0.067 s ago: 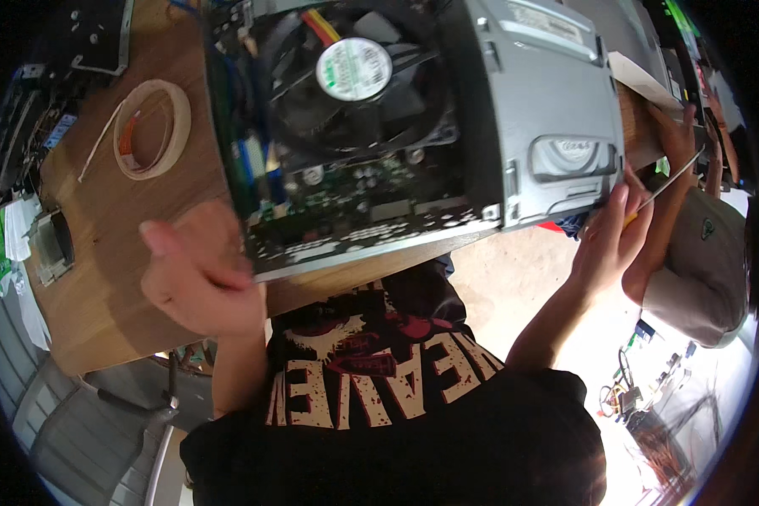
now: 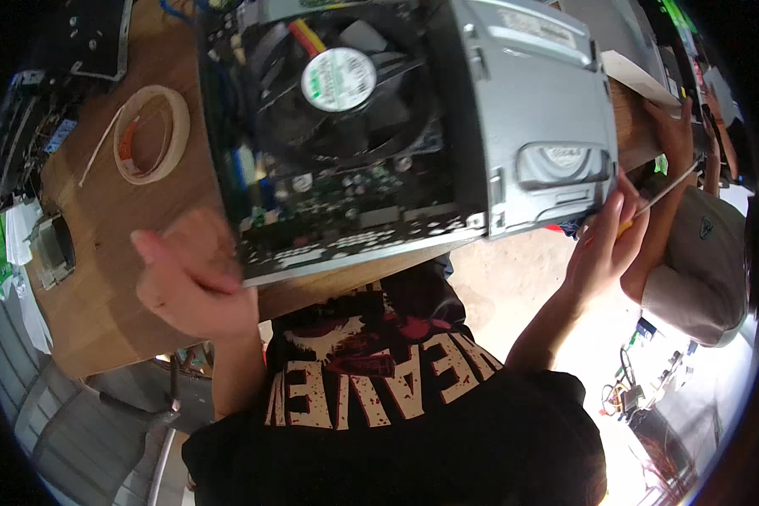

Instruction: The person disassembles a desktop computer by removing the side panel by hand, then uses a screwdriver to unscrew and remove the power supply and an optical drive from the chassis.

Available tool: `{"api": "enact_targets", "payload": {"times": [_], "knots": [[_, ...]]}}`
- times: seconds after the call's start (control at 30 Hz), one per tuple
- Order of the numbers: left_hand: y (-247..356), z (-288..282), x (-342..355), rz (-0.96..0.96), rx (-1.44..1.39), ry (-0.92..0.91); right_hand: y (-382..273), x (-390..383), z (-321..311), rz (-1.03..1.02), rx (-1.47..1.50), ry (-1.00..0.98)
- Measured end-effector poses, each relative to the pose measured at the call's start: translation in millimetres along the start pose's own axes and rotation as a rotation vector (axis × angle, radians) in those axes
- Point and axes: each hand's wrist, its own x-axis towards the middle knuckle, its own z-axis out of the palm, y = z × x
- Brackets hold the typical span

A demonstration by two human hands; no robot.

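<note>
An opened desktop computer case (image 2: 527, 110) is tilted in front of me, its inside facing up. Within it, a large black fan (image 2: 339, 80) with a white label sits above a circuit board (image 2: 371, 190). At the near left corner my left hand (image 2: 196, 274) is closed on the case's edge. My right hand (image 2: 605, 240) grips the case at its near right corner. A thin screwdriver (image 2: 668, 187) with a bit of yellow at its handle also lies in the right hand, its shaft pointing away to the right. The fingers under the case are hidden.
On the wooden table (image 2: 101, 312), a roll of pale tape (image 2: 181, 135) lies left of the case. Black metal computer parts (image 2: 72, 34) stand at the far left. Another person's arm (image 2: 675, 143) is close by on the right. A chair (image 2: 101, 422) stands at lower left.
The computer case has shifted slightly to the left, with both my hands still on it. The tape roll has stayed in place.
</note>
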Motion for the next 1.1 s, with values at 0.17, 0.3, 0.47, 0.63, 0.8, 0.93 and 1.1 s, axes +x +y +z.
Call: {"api": "enact_targets", "payload": {"times": [0.17, 0.3, 0.47, 0.63, 0.8, 0.93, 1.1], "knots": [[-0.3, -23.7, 8.8, -0.130, 0.156, 0.246, -21.2, -46.8, -3.0, -0.024, 0.125, -0.057], [5.0, -37.1, 18.2, -0.223, 0.057, 0.387, -46.5, -77.1, -8.8, 0.126, 0.178, -0.108], [5.4, -53.1, 29.6, -0.205, 0.267, 0.543, -29.3, -74.1, -29.2, 0.102, 0.186, -0.117], [-1.2, -69.0, 22.5, -0.142, 0.172, 0.521, -16.6, 31.0, 11.9, -0.131, 0.150, 0.004], [-2.9, -63.7, 6.3, -0.005, 0.432, 0.427, -29.9, 166.1, 54.5, -0.355, -0.097, -0.385], [1.3, -28.8, -21.3, 0.109, 0.528, 0.410, -45.8, 193.4, 109.0, -0.254, -0.179, -0.720], [9.3, -9.0, -28.8, 0.103, 0.573, 0.302, -17.9, 198.7, 122.1, -0.345, -0.393, -0.714]]}}
